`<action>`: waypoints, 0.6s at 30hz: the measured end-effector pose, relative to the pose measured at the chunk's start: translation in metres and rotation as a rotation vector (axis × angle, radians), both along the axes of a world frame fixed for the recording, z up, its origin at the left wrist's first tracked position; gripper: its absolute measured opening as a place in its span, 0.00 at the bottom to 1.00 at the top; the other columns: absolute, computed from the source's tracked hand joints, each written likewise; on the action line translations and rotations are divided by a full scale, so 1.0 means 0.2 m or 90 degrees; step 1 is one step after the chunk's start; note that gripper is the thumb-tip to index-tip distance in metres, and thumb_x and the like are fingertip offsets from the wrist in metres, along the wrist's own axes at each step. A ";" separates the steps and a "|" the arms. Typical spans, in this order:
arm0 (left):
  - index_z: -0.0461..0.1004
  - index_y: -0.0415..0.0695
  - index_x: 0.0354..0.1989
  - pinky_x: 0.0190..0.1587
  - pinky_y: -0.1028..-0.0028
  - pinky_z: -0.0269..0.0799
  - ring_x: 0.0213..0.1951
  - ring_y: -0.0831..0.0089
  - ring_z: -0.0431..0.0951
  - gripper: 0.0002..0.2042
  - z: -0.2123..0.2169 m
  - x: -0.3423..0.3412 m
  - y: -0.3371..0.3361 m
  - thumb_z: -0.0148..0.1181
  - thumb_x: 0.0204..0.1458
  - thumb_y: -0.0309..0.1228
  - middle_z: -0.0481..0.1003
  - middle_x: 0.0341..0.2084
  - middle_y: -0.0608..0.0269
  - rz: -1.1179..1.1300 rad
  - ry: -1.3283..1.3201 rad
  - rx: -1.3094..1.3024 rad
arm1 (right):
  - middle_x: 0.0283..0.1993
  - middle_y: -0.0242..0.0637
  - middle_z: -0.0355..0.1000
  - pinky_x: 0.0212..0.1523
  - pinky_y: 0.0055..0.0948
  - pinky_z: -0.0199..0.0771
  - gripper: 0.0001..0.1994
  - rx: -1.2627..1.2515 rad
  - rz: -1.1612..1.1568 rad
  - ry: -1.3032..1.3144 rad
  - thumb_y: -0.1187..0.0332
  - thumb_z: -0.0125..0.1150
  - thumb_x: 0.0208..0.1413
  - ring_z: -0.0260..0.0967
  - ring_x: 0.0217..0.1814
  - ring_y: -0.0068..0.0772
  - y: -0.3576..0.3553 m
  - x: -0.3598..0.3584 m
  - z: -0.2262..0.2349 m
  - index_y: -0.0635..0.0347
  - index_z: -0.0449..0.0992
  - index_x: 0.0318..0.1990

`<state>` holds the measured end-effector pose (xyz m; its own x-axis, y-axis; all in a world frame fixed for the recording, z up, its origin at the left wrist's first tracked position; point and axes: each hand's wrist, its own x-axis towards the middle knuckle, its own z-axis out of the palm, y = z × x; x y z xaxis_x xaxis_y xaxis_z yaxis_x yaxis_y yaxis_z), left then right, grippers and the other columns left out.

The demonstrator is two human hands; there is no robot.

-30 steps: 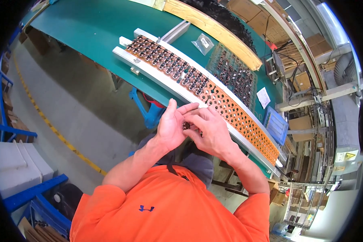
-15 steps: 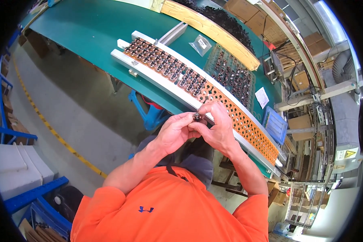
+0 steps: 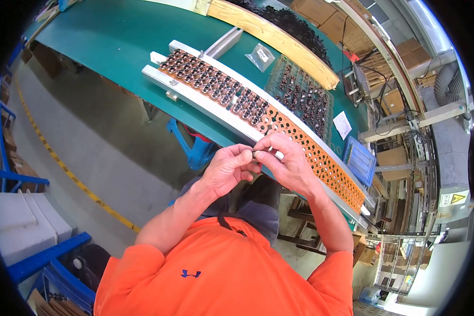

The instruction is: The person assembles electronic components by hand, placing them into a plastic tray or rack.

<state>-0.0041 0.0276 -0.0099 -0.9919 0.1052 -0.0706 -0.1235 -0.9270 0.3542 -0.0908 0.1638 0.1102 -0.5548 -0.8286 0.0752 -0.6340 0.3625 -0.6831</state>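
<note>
My left hand (image 3: 222,171) and my right hand (image 3: 287,162) meet in front of the near rail, fingertips closed in a pinch. Between them is a small dark round part (image 3: 255,155), mostly hidden by the thumbs and fingers. Just beyond lies a long frame with white metal rails (image 3: 205,105). It holds an orange panel (image 3: 326,167) full of round holes. Shiny, dark dome-shaped parts (image 3: 213,84) sit in rows on its left portion, while holes show bare on the right portion.
The frame rests on a green table (image 3: 105,34). Behind it lie a clear tray (image 3: 305,100) of small dark parts, a plastic bag (image 3: 260,57), a white paper (image 3: 342,125) and a blue bin (image 3: 360,162). A wooden bar (image 3: 274,39) borders a black heap. A blue stool (image 3: 197,150) stands below the table.
The dark round part has been turned and is now more covered by my fingers. Both hands stay together in nearly the same place; my left fingers have curled a little lower.
</note>
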 end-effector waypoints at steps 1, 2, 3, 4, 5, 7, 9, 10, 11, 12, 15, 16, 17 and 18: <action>0.72 0.40 0.41 0.30 0.73 0.78 0.31 0.72 0.80 0.12 0.00 0.00 0.00 0.64 0.55 0.33 0.79 0.34 0.60 0.009 -0.007 -0.013 | 0.33 0.37 0.71 0.36 0.27 0.72 0.05 0.000 -0.001 0.000 0.72 0.63 0.53 0.70 0.35 0.32 0.00 0.00 0.01 0.60 0.76 0.37; 0.72 0.40 0.41 0.30 0.73 0.78 0.31 0.72 0.80 0.12 -0.01 0.00 0.00 0.64 0.55 0.33 0.79 0.34 0.60 0.008 -0.006 -0.013 | 0.32 0.34 0.71 0.35 0.27 0.70 0.04 0.021 0.003 -0.021 0.72 0.63 0.54 0.69 0.34 0.28 0.00 0.00 0.03 0.60 0.76 0.37; 0.72 0.40 0.40 0.28 0.74 0.77 0.28 0.73 0.79 0.12 -0.02 0.00 0.00 0.66 0.53 0.32 0.79 0.32 0.60 0.029 0.002 -0.046 | 0.32 0.32 0.71 0.34 0.26 0.68 0.04 0.043 0.006 -0.042 0.72 0.62 0.55 0.68 0.33 0.24 0.00 0.00 0.04 0.61 0.76 0.36; 0.73 0.39 0.39 0.25 0.75 0.76 0.25 0.74 0.79 0.12 -0.02 0.00 -0.01 0.67 0.52 0.31 0.79 0.30 0.60 0.049 0.011 -0.079 | 0.32 0.32 0.71 0.34 0.26 0.68 0.04 0.043 0.005 -0.041 0.72 0.62 0.55 0.68 0.33 0.24 0.00 0.00 0.04 0.61 0.76 0.36; 0.73 0.39 0.39 0.25 0.75 0.76 0.25 0.74 0.79 0.12 -0.02 0.00 -0.01 0.67 0.52 0.31 0.79 0.30 0.60 0.049 0.012 -0.079 | 0.32 0.34 0.71 0.34 0.26 0.70 0.05 0.044 0.014 -0.063 0.72 0.63 0.54 0.69 0.32 0.27 0.01 0.00 0.04 0.60 0.76 0.36; 0.73 0.38 0.36 0.22 0.78 0.74 0.21 0.76 0.77 0.12 -0.01 -0.01 -0.02 0.70 0.49 0.29 0.78 0.25 0.61 0.063 0.031 -0.155 | 0.31 0.36 0.71 0.34 0.27 0.72 0.06 0.045 0.023 -0.085 0.71 0.64 0.53 0.70 0.32 0.30 0.02 -0.01 0.05 0.60 0.76 0.36; 0.73 0.38 0.35 0.21 0.79 0.73 0.21 0.77 0.76 0.11 0.02 -0.01 -0.02 0.70 0.48 0.28 0.77 0.24 0.62 0.074 0.031 -0.205 | 0.30 0.37 0.71 0.33 0.27 0.71 0.06 0.074 0.053 -0.074 0.71 0.63 0.53 0.71 0.32 0.30 0.03 -0.02 0.06 0.61 0.76 0.36; 0.73 0.38 0.34 0.21 0.80 0.72 0.20 0.78 0.76 0.11 0.03 -0.01 -0.01 0.71 0.48 0.27 0.77 0.23 0.63 0.085 0.030 -0.256 | 0.30 0.37 0.71 0.33 0.27 0.71 0.06 0.073 0.054 -0.075 0.71 0.63 0.53 0.71 0.32 0.30 0.04 -0.02 0.06 0.61 0.76 0.36; 0.73 0.38 0.34 0.21 0.80 0.72 0.20 0.78 0.76 0.11 0.04 -0.02 -0.01 0.71 0.48 0.27 0.77 0.23 0.63 0.085 0.028 -0.258 | 0.30 0.37 0.71 0.33 0.28 0.70 0.06 0.087 0.029 -0.097 0.71 0.63 0.53 0.71 0.32 0.30 0.05 -0.02 0.05 0.61 0.76 0.36; 0.74 0.38 0.34 0.22 0.81 0.72 0.22 0.80 0.76 0.12 0.04 -0.02 0.00 0.71 0.46 0.26 0.77 0.24 0.63 0.097 0.023 -0.286 | 0.30 0.37 0.71 0.34 0.29 0.70 0.05 0.102 0.003 -0.119 0.71 0.63 0.53 0.71 0.33 0.31 0.06 -0.02 0.05 0.62 0.77 0.36; 0.74 0.38 0.34 0.22 0.83 0.71 0.23 0.82 0.75 0.12 0.03 -0.02 0.00 0.72 0.45 0.24 0.77 0.25 0.64 0.132 0.028 -0.323 | 0.31 0.38 0.72 0.35 0.31 0.70 0.05 0.074 -0.006 -0.094 0.71 0.62 0.53 0.71 0.33 0.33 0.04 0.00 0.02 0.61 0.77 0.35; 0.73 0.37 0.33 0.22 0.83 0.70 0.23 0.83 0.75 0.12 0.04 -0.03 0.01 0.72 0.46 0.24 0.77 0.24 0.64 0.148 0.026 -0.353 | 0.31 0.38 0.72 0.35 0.31 0.70 0.05 0.072 -0.006 -0.095 0.71 0.62 0.53 0.71 0.33 0.33 0.04 0.00 0.02 0.61 0.77 0.35; 0.73 0.37 0.33 0.22 0.83 0.70 0.23 0.83 0.75 0.12 0.04 -0.03 0.01 0.72 0.46 0.24 0.77 0.24 0.64 0.147 0.026 -0.355 | 0.32 0.35 0.70 0.35 0.28 0.69 0.04 0.095 -0.010 -0.088 0.71 0.62 0.54 0.69 0.33 0.29 0.05 -0.01 0.03 0.60 0.76 0.36; 0.73 0.37 0.33 0.23 0.84 0.70 0.23 0.84 0.75 0.12 0.05 -0.04 0.01 0.72 0.45 0.24 0.77 0.24 0.65 0.159 0.024 -0.385 | 0.33 0.32 0.69 0.34 0.25 0.69 0.04 0.119 -0.014 -0.080 0.71 0.62 0.56 0.68 0.34 0.24 0.05 -0.01 0.03 0.59 0.75 0.36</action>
